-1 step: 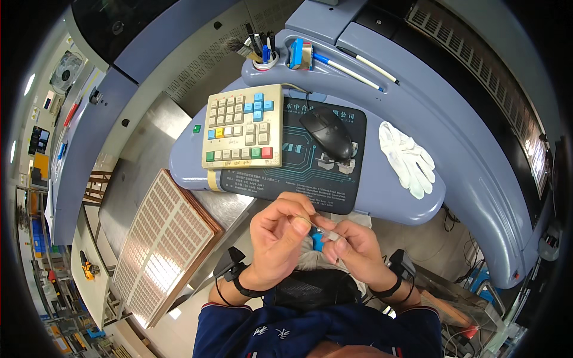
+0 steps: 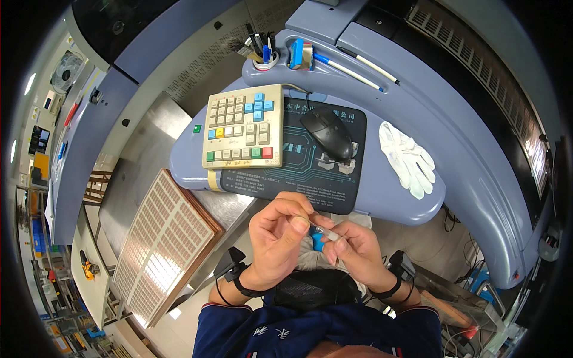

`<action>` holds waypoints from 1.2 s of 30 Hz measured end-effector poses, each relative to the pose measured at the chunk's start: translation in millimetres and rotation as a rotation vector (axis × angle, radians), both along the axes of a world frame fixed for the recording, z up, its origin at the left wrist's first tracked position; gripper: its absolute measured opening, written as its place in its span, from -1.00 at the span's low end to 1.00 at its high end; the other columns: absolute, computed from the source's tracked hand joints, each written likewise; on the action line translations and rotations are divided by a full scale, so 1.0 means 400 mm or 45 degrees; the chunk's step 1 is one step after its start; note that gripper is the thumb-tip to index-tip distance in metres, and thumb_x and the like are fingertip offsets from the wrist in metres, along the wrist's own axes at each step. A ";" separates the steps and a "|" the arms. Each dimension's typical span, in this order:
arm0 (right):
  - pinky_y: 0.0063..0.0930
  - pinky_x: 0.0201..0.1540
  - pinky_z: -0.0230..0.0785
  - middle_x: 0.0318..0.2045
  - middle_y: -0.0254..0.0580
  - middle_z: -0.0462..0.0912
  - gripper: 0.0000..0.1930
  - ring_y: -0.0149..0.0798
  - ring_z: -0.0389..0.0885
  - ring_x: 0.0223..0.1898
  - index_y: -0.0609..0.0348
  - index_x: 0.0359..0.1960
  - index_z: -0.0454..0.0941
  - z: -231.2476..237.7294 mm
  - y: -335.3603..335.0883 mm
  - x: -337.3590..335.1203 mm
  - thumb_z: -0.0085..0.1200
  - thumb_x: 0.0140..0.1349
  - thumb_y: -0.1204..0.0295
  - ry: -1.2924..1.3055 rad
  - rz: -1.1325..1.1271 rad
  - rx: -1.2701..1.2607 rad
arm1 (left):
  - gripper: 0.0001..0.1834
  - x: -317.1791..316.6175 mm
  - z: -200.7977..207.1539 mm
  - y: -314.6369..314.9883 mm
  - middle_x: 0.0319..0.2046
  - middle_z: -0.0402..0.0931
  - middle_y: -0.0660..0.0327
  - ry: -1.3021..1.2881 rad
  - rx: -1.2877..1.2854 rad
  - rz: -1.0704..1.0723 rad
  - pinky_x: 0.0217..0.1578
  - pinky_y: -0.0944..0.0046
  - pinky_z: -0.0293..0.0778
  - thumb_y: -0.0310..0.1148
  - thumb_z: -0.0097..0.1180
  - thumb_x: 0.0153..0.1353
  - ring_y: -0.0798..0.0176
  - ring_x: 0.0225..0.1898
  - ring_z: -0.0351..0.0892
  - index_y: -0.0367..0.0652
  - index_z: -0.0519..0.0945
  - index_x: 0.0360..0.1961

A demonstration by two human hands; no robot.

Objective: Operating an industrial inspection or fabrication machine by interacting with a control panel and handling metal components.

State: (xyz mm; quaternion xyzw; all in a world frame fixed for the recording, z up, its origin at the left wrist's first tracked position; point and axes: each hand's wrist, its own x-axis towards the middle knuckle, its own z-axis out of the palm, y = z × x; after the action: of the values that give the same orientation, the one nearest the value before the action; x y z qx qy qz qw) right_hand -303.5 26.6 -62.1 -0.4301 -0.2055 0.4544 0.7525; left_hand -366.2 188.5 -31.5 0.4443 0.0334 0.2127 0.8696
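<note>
Right now your right hand pinches a small clear tube between thumb and fingers, while your left hand meets its far left end with thumb and forefinger pressed together; whatever sits between those two fingertips is too small to make out. The tube lies slantwise between your hands, above your lap and just on the near side of the mouse pad. It looks like thin plastic, so expect it to be very light, fairly stiff and smooth enough to slide in bare fingers. A gentle pinch along the sides, toward its near right end, should steady it best; hard squeezing could crack or bend it, and the far left end probably deserves the lightest touch. Farther out, a keyboard overlaps the left side of the pad, and a black mouse rests on its far right part. Whitish glove fabric lies to the right on the blue-grey desk. Out left, a stack of panels leans at a slant beside the metal table.
</note>
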 end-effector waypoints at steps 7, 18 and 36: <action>-0.59 -0.25 0.44 -0.31 -0.13 0.67 -0.63 -0.48 0.55 -0.34 0.38 -0.02 0.49 0.013 0.008 -0.007 -0.06 0.46 0.24 -0.086 0.003 -0.046 | -0.87 0.000 -0.010 0.014 -0.15 0.41 0.10 -0.022 0.032 0.052 -0.11 0.12 0.60 -0.47 0.11 0.32 0.07 -0.16 0.66 -0.35 0.50 -0.23; -0.56 -0.20 0.50 -0.32 -0.16 0.76 -0.78 -0.42 0.70 -0.26 0.34 -0.14 0.59 0.002 0.020 -0.003 0.20 0.29 0.42 -0.627 -0.453 -0.309 | -0.84 -0.009 -0.011 0.031 -0.22 0.47 0.11 0.147 0.281 0.102 -0.10 0.01 0.65 -0.46 0.22 0.22 0.17 -0.22 0.61 -0.34 0.56 -0.26; -0.57 -0.11 0.50 -0.27 -0.01 0.73 -0.74 -0.35 0.69 -0.15 0.42 -0.08 0.46 0.014 0.014 -0.001 0.18 0.30 0.49 -0.268 -0.308 -0.162 | -0.84 -0.005 -0.030 0.048 -0.24 0.52 0.08 0.093 -0.003 0.004 -0.12 -0.02 0.64 -0.44 0.33 0.14 0.12 -0.23 0.62 -0.25 0.58 -0.35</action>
State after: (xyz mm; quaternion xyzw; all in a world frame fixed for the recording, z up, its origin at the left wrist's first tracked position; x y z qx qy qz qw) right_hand -303.8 32.3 -56.6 -0.5436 -0.2007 0.3250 0.7474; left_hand -368.3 207.9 -43.7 0.4506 0.0659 0.1976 0.8681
